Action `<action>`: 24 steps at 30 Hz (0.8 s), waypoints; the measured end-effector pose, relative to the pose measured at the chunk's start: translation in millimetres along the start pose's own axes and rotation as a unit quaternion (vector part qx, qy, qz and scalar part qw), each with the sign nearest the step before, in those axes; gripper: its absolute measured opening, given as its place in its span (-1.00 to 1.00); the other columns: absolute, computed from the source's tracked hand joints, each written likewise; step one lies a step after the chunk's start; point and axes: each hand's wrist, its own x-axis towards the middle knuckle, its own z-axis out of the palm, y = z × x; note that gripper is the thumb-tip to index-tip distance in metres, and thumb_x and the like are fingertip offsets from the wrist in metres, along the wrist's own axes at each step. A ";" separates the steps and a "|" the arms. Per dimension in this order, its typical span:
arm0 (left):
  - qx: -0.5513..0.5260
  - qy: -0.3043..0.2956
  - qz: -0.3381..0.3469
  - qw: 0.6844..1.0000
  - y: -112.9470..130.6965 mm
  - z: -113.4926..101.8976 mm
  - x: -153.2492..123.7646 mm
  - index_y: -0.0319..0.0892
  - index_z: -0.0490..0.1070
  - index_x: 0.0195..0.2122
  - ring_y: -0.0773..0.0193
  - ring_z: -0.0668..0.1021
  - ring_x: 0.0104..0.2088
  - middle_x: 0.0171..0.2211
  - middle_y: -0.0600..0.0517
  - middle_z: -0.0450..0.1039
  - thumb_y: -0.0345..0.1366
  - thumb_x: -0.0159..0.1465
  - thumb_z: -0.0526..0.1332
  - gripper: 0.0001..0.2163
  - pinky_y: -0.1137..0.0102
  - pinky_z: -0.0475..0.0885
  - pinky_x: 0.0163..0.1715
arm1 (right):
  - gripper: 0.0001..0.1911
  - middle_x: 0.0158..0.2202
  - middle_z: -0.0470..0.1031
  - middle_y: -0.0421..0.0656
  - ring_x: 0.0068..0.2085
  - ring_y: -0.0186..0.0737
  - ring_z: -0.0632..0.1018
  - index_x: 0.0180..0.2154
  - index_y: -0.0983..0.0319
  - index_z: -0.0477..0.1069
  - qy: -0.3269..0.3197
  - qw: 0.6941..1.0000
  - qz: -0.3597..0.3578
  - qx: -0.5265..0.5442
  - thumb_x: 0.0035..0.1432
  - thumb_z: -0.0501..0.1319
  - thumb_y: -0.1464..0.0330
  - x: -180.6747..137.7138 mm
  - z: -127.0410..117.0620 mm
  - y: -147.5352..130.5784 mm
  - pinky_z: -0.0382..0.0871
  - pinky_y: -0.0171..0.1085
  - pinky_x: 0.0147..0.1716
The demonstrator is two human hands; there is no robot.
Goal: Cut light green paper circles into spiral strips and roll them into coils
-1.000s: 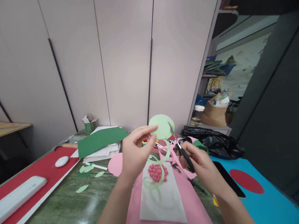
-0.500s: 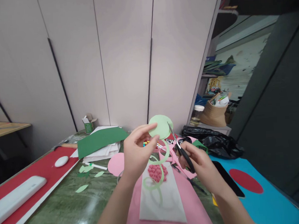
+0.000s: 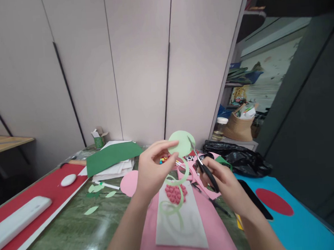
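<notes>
Head view, with the white rectangular paper sheet (image 3: 180, 234) as landmark: farthest to its left on the green marbled desk (image 3: 74, 226) lies a flat red sheet (image 3: 65, 202) carrying a long white plastic case (image 3: 22, 222). Nearer its left side are pale green leaf-shaped paper pieces (image 3: 91, 210), apparently finished cut-outs, and a flat pink paper disc (image 3: 128, 183). Above its far end, the left hand (image 3: 154, 169) has a narrow grip, thumb and forefinger pinching a pale green round paper disc (image 3: 181, 143). From this, a thin curling pale green paper strip (image 3: 185, 175) hangs over the sheet and its cluster of pink rounded pieces (image 3: 175, 194). Judging by that strip, the outer turns look cut; the disc's round middle looks left uncut. Right of the sheet's far end, the right hand's (image 3: 221, 180) grip is closed round black-handled metal scissors (image 3: 210, 177), blades at the disc's right edge; their opening I cannot tell. Farther right of the sheet, a red paper oval (image 3: 274, 202) lies on a blue sheet (image 3: 302, 222).
</notes>
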 end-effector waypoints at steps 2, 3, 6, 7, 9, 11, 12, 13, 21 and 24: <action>0.000 0.005 0.006 1.000 -1.0 -0.2 0.5 -0.15 0.60 -0.27 0.42 0.51 -0.40 -0.26 0.00 0.54 -0.46 0.11 0.30 -0.83 0.55 0.46 -0.38 | -0.72 -0.53 0.17 -0.33 -0.50 -0.36 0.21 -0.38 0.19 0.24 -0.002 1.000 -0.002 0.003 0.30 0.05 0.16 -0.5 -0.3 0.4 0.08 -0.33 -0.49; -0.001 0.007 0.007 1.000 -1.5 -0.4 0.6 -0.14 0.61 -0.30 0.40 0.52 -0.37 -0.27 0.00 0.54 -0.45 0.12 0.30 -0.85 0.55 0.46 -0.37 | -0.72 -0.53 0.17 -0.33 -0.50 -0.36 0.21 -0.38 0.19 0.24 -0.003 1.000 0.000 0.003 0.30 0.06 0.16 -0.6 -0.5 0.4 0.08 -0.33 -0.49; -0.010 0.015 -0.004 1.000 -1.6 -0.9 0.0 -0.12 0.61 -0.34 0.37 0.54 -0.34 -0.30 0.02 0.55 -0.42 0.13 0.30 -0.88 0.55 0.47 -0.39 | -0.70 -0.54 0.17 -0.33 -0.51 -0.37 0.21 -0.39 0.19 0.23 -0.004 1.000 0.002 0.001 0.30 0.05 0.14 -0.2 -0.6 -0.3 0.07 -0.33 -0.49; -0.012 0.018 -0.010 1.000 -1.3 -1.1 -0.4 -0.11 0.62 -0.34 0.37 0.54 -0.34 -0.30 0.02 0.55 -0.41 0.13 0.30 -0.88 0.55 0.47 -0.40 | -0.70 -0.54 0.18 -0.33 -0.51 -0.37 0.21 -0.40 0.19 0.22 -0.005 1.000 0.001 0.000 0.30 0.05 0.14 0.1 -0.6 -0.6 0.07 -0.33 -0.50; -0.012 0.025 -0.016 0.999 -0.4 -1.5 -1.0 -0.10 0.62 -0.31 0.34 0.55 -0.32 -0.29 0.01 0.55 -0.39 0.14 0.31 -0.87 0.53 0.48 -0.39 | -0.68 -0.54 0.18 -0.32 -0.51 -0.37 0.21 -0.41 0.19 0.21 -0.008 1.000 -0.003 -0.002 0.30 0.04 0.13 0.4 -0.6 -1.3 0.07 -0.33 -0.50; -0.006 0.029 -0.016 0.999 0.2 -1.6 -1.2 -0.11 0.62 -0.29 0.30 0.56 -0.28 -0.27 -0.01 0.56 -0.38 0.14 0.31 -0.86 0.49 0.49 -0.33 | -0.68 -0.54 0.19 -0.32 -0.51 -0.36 0.21 -0.41 0.19 0.20 -0.011 1.000 -0.003 -0.001 0.30 0.04 0.12 0.4 -0.8 -1.6 0.07 -0.33 -0.50; -0.003 0.031 -0.014 0.999 0.3 -1.5 -1.1 -0.11 0.62 -0.28 0.29 0.56 -0.27 -0.26 -0.02 0.57 -0.38 0.14 0.30 -0.86 0.48 0.49 -0.31 | -0.68 -0.54 0.19 -0.32 -0.51 -0.36 0.21 -0.41 0.19 0.20 -0.011 1.000 -0.003 -0.001 0.29 0.05 0.12 0.2 -0.9 -1.7 0.07 -0.33 -0.50; 0.000 0.034 -0.012 0.999 0.3 -1.1 -1.0 -0.12 0.62 -0.28 0.29 0.56 -0.27 -0.25 -0.03 0.57 -0.38 0.14 0.30 -0.86 0.48 0.48 -0.30 | -0.68 -0.54 0.20 -0.32 -0.51 -0.36 0.21 -0.41 0.19 0.20 -0.010 1.000 -0.002 -0.002 0.29 0.05 0.12 0.0 -1.0 -1.7 0.07 -0.33 -0.50; -0.040 0.066 -0.021 0.997 -3.7 5.4 -2.1 -0.15 0.59 -0.20 0.39 0.51 -0.44 -0.19 -0.05 0.53 -0.36 0.11 0.33 -0.79 0.47 0.48 -0.41 | -0.68 -0.56 0.18 -0.32 -0.52 -0.35 0.22 -0.41 0.19 0.20 -0.013 1.000 0.008 -0.009 0.29 0.05 0.12 -0.9 -0.4 -0.1 0.08 -0.33 -0.50; -0.046 0.072 -0.020 0.996 -4.4 6.5 -1.6 -0.15 0.58 -0.20 0.41 0.49 -0.45 -0.20 -0.04 0.53 -0.38 0.10 0.33 -0.78 0.49 0.47 -0.43 | -0.69 -0.57 0.19 -0.32 -0.52 -0.36 0.22 -0.39 0.20 0.23 -0.011 1.000 0.017 -0.004 0.27 0.07 0.11 -0.7 0.6 -1.0 0.08 -0.33 -0.51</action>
